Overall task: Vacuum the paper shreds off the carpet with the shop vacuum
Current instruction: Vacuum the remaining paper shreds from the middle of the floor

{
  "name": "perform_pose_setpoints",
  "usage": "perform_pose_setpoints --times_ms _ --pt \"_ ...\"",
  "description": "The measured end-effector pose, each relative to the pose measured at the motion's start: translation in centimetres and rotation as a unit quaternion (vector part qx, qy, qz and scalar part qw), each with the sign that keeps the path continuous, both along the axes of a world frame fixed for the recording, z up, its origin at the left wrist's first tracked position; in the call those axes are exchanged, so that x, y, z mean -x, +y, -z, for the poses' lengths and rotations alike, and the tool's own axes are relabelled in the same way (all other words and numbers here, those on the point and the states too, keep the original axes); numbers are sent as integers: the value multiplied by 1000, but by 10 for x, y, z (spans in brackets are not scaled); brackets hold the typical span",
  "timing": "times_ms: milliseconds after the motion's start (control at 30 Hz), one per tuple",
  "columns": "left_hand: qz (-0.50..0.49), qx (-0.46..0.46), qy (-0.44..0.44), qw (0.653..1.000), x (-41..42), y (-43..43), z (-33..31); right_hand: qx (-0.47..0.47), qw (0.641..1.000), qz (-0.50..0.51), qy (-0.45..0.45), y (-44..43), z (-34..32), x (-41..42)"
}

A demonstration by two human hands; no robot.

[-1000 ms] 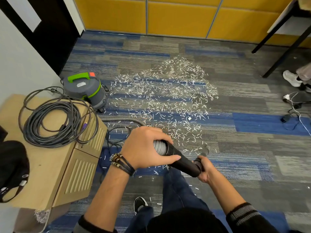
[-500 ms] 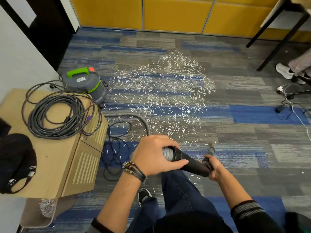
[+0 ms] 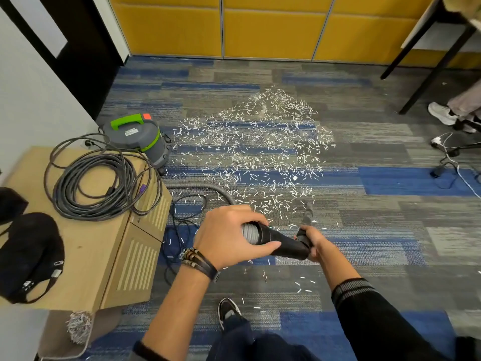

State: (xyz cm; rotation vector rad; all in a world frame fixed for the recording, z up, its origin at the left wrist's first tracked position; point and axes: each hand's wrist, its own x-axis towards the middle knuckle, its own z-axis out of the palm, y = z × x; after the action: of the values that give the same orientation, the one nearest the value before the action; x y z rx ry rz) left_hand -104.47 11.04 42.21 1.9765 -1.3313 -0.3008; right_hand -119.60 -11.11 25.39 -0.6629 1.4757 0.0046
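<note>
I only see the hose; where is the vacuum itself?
Head view, left side: the shop vacuum stands on the carpet beyond the cardboard box, beside the paper shreds' left edge.

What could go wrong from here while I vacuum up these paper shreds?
1. The thin black cord loops on the carpet beside the wand; the nozzle might suck it in or snag it.
2. The hose lies along the near edge of the paper shreds; tugging could scatter them or drag the vacuum.
3. Loose shreds by your shoe may get trodden in.
</note>
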Motion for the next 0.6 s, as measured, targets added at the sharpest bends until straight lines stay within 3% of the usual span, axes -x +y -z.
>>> perform_pose_setpoints --times_ms 100,200,600 --pt "13 8 -44 999 10 7 -8 -17 999 4 -27 11 9 -1" --pt "19 10 -32 999 26 10 -5 -18 999 24 -37 15 19 22" --pt "9 -42 24 999 127 14 26 19 998 -21 54 5 30 137"
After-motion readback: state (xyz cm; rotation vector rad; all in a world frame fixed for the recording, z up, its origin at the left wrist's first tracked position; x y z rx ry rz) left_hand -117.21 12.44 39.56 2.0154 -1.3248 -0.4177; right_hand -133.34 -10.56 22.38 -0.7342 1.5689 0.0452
